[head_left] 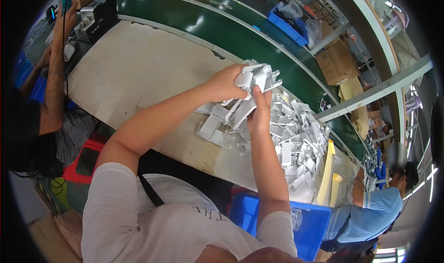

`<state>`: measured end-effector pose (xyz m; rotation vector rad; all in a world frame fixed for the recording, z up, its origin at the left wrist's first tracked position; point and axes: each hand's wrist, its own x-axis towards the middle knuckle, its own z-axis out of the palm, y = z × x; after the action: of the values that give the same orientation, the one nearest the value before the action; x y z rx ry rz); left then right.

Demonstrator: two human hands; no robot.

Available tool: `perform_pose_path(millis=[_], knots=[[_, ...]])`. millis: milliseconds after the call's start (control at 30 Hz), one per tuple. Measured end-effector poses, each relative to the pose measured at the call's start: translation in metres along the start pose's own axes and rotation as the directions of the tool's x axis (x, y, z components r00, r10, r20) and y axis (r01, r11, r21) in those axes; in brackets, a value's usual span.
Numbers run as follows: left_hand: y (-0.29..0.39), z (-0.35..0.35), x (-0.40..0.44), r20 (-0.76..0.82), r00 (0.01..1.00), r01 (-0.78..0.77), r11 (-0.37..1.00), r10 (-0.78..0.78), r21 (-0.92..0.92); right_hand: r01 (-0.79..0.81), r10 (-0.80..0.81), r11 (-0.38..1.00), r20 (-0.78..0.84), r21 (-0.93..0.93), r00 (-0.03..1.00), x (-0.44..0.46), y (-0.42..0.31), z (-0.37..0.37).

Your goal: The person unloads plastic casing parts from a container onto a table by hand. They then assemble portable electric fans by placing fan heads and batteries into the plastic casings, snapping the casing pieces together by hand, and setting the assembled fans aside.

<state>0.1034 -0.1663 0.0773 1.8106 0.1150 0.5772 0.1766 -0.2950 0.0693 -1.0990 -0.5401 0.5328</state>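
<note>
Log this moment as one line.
left hand: grips white plastic brackets | right hand: grips them too | loose pile: on worktable | blue bin: at near edge

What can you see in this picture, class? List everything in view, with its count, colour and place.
Held parts: several, white, between both hands
Loose parts: too many to count, white, heaped on the table
Table: one, cream, under the heap
Long surface: one, green, beyond the table
Blue crate: one, on the green surface
Blue bin: one, beside the wearer
Strips: two, yellow, by the heap
Cardboard boxes: at least three, brown, far side
Machine: one, black and silver, upper left
Red seat: one, left
Co-workers: two, left and right edges
Left hand: one, bare
Right hand: one, bare
</note>
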Motion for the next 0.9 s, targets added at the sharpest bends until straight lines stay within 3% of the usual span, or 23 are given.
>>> perform_pose_path(millis=[100, 167, 200, 233, 267, 300, 333, 400, 467, 533, 567, 633, 700, 733, 800, 867, 900], knots=[[-0.015, 0.005, -0.003, 0.019, 0.999, -0.026, 0.999, 0.025, 0.044, -0.082, 0.073, 0.994, -0.123, -0.068, 0.990, 0.010, 0.008, -0.012], [-0.015, 0.012, 0.005, 0.061, 0.998, 0.005, 1.000, -0.007, 0.029, 0.053, -0.118, 0.878, -0.108, -0.475, 0.987, 0.020, 0.016, -0.043], [-0.016, 0.018, 0.009, 0.091, 0.995, 0.041, 0.999, -0.042, 0.016, 0.046, -0.124, 0.877, -0.133, -0.479, 0.983, 0.017, 0.006, -0.048], [-0.022, 0.025, 0.014, 0.117, 0.992, 0.042, 0.999, -0.043, 0.007, 0.092, -0.221, 0.723, -0.103, -0.684, 0.970, 0.012, -0.008, -0.048], [-0.031, 0.032, 0.019, 0.131, 0.991, -0.048, 0.977, 0.022, 0.206, 0.118, -0.297, 0.521, -0.049, -0.845, 0.954, 0.007, -0.016, -0.053], [-0.038, 0.038, 0.023, 0.158, 0.984, -0.141, 0.908, 0.084, 0.395, 0.142, -0.335, 0.443, -0.017, -0.885, 0.942, 0.005, -0.019, -0.066], [-0.034, 0.042, 0.022, 0.186, 0.980, -0.145, 0.911, 0.076, 0.387, 0.114, -0.334, 0.448, -0.047, -0.886, 0.942, 0.002, -0.021, -0.077], [-0.021, 0.046, 0.024, 0.142, 0.985, -0.003, 0.813, -0.098, 0.582, 0.023, -0.366, -0.134, 0.071, -0.991, 0.928, -0.008, -0.030, -0.095], [-0.010, 0.040, 0.028, 0.204, 0.958, 0.030, 0.776, -0.202, 0.630, 0.001, -0.435, -0.114, 0.050, -0.993, 0.899, -0.024, -0.044, -0.110], [0.002, 0.035, 0.029, 0.228, 0.949, -0.005, 0.709, -0.219, 0.705, 0.168, -0.505, 0.173, 0.060, -0.971, 0.861, -0.050, -0.064, -0.132], [0.011, 0.033, 0.028, 0.242, 0.945, -0.037, 0.667, -0.218, 0.744, 0.174, -0.541, 0.158, 0.062, -0.972, 0.839, -0.069, -0.078, -0.144], [0.021, 0.033, 0.031, 0.308, 0.948, -0.194, 0.621, -0.080, 0.760, 0.151, -0.645, 0.130, 0.033, -0.980, 0.764, -0.116, -0.101, -0.178], [0.046, 0.058, 0.030, 0.348, 0.922, -0.383, 0.523, 0.168, 0.761, 0.101, -0.768, 0.043, 0.032, -0.994, 0.639, -0.173, -0.116, -0.225], [0.062, 0.081, 0.025, 0.376, 0.875, -0.484, 0.535, 0.304, 0.693, 0.043, -0.797, 0.209, -0.145, -0.977, 0.587, -0.204, -0.117, -0.252], [0.086, 0.139, 0.004, 0.483, 0.815, -0.509, 0.793, 0.320, 0.335, 0.000, -0.705, 0.635, -0.580, -0.772, 0.408, -0.273, -0.109, -0.300], [0.094, 0.206, -0.033, 0.663, 0.629, -0.555, 0.832, 0.406, 0.017, -0.487, -0.606, 0.488, -0.682, -0.725, 0.408, -0.351, -0.097, -0.341], [0.091, 0.242, -0.055, 0.721, 0.480, -0.632, 0.767, 0.499, -0.110, -0.695, -0.404, 0.365, -0.778, -0.620, 0.482, -0.401, -0.080, -0.368]])
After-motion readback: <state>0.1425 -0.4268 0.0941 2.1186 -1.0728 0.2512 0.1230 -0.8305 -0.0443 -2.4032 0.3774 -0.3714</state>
